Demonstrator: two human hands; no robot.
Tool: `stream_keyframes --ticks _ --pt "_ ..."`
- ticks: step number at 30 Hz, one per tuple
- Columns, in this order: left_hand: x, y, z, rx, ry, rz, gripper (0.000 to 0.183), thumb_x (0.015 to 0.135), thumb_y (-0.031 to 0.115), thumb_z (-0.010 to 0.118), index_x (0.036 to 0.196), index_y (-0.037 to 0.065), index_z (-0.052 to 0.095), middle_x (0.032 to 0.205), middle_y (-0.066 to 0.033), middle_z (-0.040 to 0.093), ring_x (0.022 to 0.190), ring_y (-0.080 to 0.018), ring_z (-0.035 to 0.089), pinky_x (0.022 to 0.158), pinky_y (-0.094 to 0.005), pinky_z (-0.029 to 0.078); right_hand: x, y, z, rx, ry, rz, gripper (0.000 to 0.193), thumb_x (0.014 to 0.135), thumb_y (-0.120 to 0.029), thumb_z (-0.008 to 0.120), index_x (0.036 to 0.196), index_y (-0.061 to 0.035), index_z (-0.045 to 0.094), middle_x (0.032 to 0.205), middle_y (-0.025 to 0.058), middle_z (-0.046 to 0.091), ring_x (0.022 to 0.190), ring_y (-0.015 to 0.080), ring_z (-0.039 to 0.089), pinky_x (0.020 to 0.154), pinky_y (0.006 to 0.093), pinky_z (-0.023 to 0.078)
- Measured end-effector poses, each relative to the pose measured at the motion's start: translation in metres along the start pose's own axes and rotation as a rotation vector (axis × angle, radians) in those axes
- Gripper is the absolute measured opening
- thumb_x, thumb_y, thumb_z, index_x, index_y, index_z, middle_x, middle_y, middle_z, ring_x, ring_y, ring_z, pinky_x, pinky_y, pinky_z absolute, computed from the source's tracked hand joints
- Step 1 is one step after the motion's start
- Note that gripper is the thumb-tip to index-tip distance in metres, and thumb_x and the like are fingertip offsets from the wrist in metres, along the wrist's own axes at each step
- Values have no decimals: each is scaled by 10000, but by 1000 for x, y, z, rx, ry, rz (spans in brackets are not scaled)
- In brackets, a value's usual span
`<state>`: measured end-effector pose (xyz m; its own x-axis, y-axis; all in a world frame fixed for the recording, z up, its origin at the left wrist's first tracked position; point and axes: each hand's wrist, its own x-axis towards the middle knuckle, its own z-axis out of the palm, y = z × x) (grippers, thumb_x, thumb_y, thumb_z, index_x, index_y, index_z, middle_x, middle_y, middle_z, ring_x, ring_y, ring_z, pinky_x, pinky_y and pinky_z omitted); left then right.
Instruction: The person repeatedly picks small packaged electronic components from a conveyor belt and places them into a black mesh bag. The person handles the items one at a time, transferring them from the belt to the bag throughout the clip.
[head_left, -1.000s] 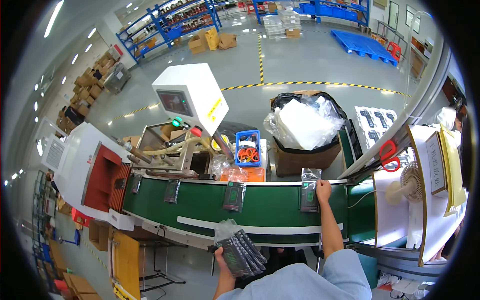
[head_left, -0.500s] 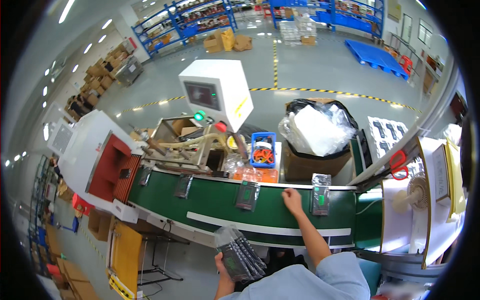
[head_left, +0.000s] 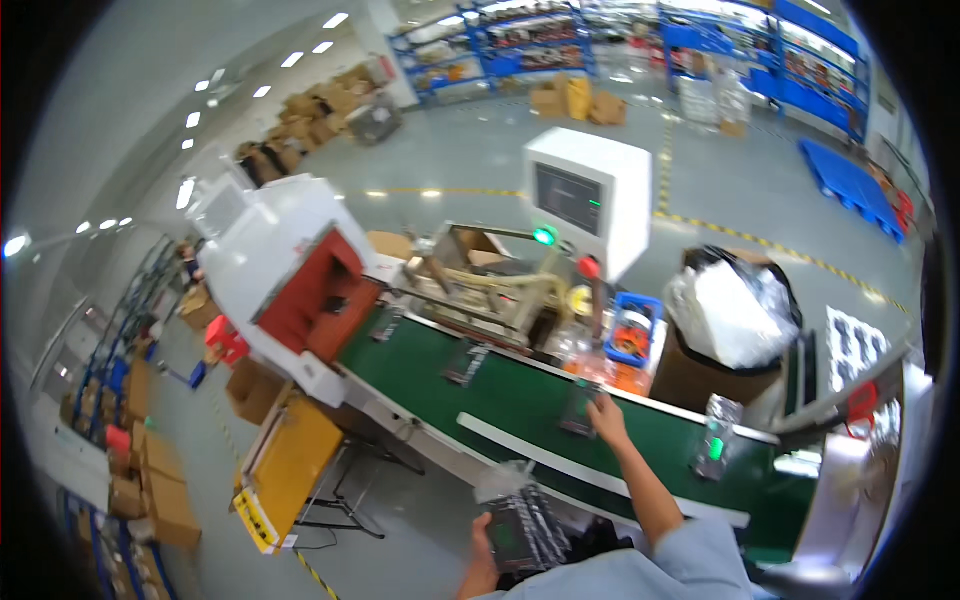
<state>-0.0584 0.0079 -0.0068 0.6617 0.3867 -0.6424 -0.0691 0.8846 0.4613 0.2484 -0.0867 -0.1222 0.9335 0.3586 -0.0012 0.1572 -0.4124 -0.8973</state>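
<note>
belt point(head_left: 520, 400): 4 packets | right hand point(head_left: 606, 420) flat on one packet point(head_left: 580, 408) | left hand point(head_left: 482, 560) grips stack point(head_left: 522, 528)

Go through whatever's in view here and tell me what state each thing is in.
Right hand: open, resting on a packet on the green belt.
Left hand: gripping a stack of packets.
Packet by belt's right end: lying flat.
Bagged bin: full.
Green lamp: lit.

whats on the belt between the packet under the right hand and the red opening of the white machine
Head view: two more dark packets lie on the green belt between the right hand and the red opening.
</note>
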Motion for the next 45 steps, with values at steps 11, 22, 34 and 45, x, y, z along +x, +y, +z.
stream_keyframes --ticks 11,22,34,45 --pt "-10 15 42 137 -301 -363 484 804 335 506 1132 -22 499 980 -163 615 804 -241 627 718 -354 522 -143 -124 -68 495 -631 216 259 842 -223 591 872 30 632 700 13 577 635 79 510 586 230 415" --pt "12 0 46 122 -337 -424 456 813 342 487 1100 -11 511 954 -149 619 818 -237 623 744 -353 517 -155 -118 -107 295 -576 144 193 837 -159 592 878 22 646 703 4 591 646 69 505 586 228 416" --pt "39 16 100 2 -367 39 646 742 440 418 1179 -34 454 1110 -179 539 982 -307 557 830 -422 478 -157 -25 -258 120 112 133 271 839 -216 537 676 0 546 570 16 496 563 79 438 501 253 349" --pt "15 -23 125 125 -427 28 599 798 510 413 1082 -8 514 1024 -209 563 876 -264 589 722 -350 527 -131 146 -360 -210 495 367 239 788 -228 569 816 1 633 732 150 626 712 247 617 643 336 449"
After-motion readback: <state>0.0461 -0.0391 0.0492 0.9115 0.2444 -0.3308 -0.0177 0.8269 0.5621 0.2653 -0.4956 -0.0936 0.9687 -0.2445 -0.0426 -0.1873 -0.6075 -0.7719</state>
